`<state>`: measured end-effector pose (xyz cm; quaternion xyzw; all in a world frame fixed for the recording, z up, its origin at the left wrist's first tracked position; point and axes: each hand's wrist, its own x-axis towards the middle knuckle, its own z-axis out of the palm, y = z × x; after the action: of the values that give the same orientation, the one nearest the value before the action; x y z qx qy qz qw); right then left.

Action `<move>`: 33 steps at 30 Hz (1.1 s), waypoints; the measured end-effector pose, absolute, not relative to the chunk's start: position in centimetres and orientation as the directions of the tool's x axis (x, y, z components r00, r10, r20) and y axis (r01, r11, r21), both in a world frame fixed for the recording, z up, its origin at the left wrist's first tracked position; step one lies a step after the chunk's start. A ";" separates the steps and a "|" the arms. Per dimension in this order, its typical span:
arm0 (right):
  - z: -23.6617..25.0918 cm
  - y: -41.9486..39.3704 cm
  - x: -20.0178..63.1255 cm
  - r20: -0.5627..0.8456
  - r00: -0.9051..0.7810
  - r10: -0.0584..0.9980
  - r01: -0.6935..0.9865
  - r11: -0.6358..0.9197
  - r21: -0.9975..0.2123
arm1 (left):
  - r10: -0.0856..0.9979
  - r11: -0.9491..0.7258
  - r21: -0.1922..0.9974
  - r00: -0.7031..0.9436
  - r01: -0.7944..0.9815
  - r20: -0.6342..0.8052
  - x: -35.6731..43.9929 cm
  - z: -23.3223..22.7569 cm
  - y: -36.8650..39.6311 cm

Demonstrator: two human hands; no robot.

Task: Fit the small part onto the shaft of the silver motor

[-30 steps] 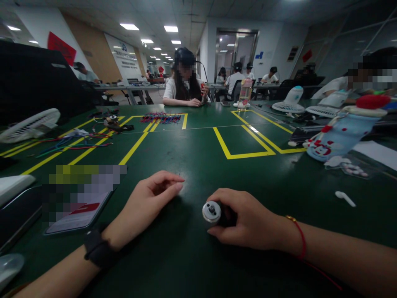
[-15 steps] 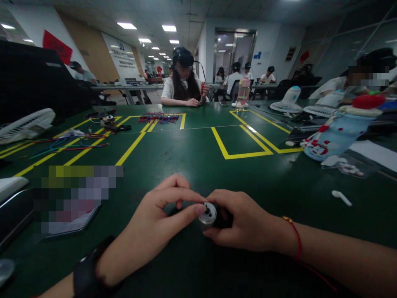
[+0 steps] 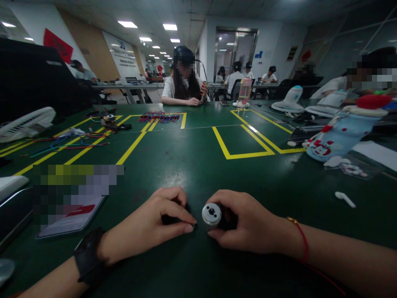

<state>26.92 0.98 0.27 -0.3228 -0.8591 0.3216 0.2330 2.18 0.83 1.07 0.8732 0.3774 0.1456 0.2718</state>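
My right hand (image 3: 243, 219) is closed round the side of a small cylindrical motor (image 3: 211, 212), held upright over the table. Its silvery end face points up and shows a dark middle and small holes. Just left of it, my left hand (image 3: 158, 219) has thumb and forefinger pinched together. A tiny dark piece (image 3: 194, 225) shows at those fingertips, too small to name. A gap separates the left fingertips from the motor.
On the green table (image 3: 173, 165) a phone (image 3: 74, 219) lies left of my hands, and a white earbud (image 3: 345, 199) right. Farther off are loose wires (image 3: 159, 118), a blue snowman-shaped bottle (image 3: 341, 134) and white fans (image 3: 288, 100). A person (image 3: 182, 82) sits opposite.
My left hand has moved off the motor's top, down and to the left, with the tiny piece at its fingertips. The motor's end face is now uncovered; my right hand still holds it.
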 end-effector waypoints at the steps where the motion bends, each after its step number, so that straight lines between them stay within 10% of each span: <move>1: 0.3 1.0 26.9 0.192 -0.684 0.704 0.407 0.586 -0.701 | 0.739 -0.566 0.583 0.673 0.582 0.046 2.2 1.1 0.8; 16: 0.6 0.9 27.1 0.177 -0.685 0.706 0.422 0.583 -0.694 | 0.998 -0.031 0.966 0.069 0.259 0.013 0.4 -0.6 2.4; 33: 0.6 0.9 27.1 0.152 -0.685 0.713 0.443 0.572 -0.691 | 0.997 0.013 0.972 0.072 0.234 -0.030 0.3 -0.8 2.5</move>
<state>27.15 0.90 0.56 -0.3355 -0.8608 0.3184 0.2122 0.33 2.49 -0.81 0.5681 0.5416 0.4133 0.4616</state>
